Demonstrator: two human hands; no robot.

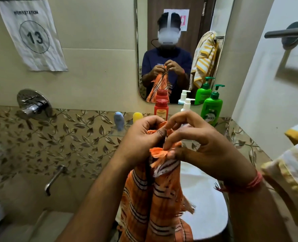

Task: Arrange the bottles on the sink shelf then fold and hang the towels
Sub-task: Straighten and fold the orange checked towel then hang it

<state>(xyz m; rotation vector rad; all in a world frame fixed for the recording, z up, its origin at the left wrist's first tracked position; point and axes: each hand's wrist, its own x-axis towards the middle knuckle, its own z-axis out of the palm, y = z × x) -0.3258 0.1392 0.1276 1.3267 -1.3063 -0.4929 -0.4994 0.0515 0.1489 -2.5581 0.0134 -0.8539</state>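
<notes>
An orange towel (pixel 155 198) with dark and white stripes hangs down in front of me over the white sink (pixel 204 198). My left hand (pixel 143 137) grips its gathered top edge. My right hand (pixel 200 145) pinches a frayed corner of the same towel beside it. Behind my hands, on the glass shelf (pixel 116 131), stand a pale blue bottle (pixel 119 121), a yellow bottle (pixel 137 117), a red bottle (pixel 161 109), a white pump bottle (pixel 187 103) and a green pump bottle (pixel 212 109). A yellow-and-white towel (pixel 291 173) hangs at the right edge.
A metal towel bar (pixel 286 33) sticks out from the right wall. A mirror (pixel 179 49) above the shelf reflects me. A shower mixer (pixel 33 105) and spout (pixel 54 179) are on the tiled wall to the left. A paper sign (pixel 31 34) reads 13.
</notes>
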